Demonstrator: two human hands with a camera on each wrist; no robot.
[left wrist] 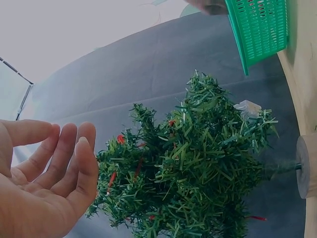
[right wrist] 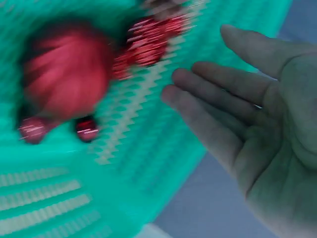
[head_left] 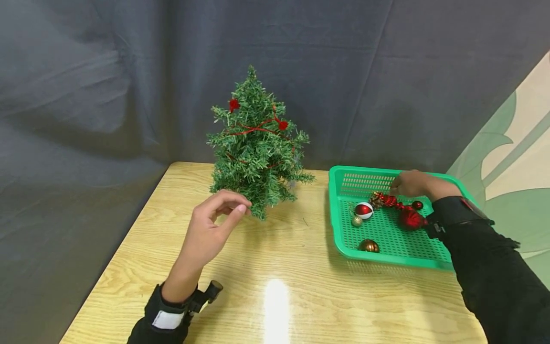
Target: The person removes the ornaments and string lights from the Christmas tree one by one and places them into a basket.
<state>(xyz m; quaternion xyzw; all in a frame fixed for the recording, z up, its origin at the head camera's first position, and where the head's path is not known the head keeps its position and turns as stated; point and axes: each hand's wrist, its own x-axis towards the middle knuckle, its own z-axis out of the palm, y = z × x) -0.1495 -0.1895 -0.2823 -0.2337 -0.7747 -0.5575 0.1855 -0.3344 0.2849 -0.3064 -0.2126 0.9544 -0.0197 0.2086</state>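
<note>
A small tree (head_left: 258, 148) is stood upright on the table (head_left: 279, 267). The left hand (head_left: 212, 224) is held loosely open beside its lower branches, holding nothing. The right hand (head_left: 412, 184) is spread empty over the ornaments (head_left: 397, 208) kept together in a green basket (head_left: 339, 224).

Open tabletop (head_left: 275, 258) btwn tree (head_left: 258, 143) and green basket (head_left: 343, 229): free lane. Tree blocks the back-centre. Basket rim walls the right side; entry from above only. Inside, red ornaments (head_left: 406, 212), gold ball (head_left: 368, 245), red-white ball (head_left: 364, 209) crowd the middle; back-left mesh bare.
</note>
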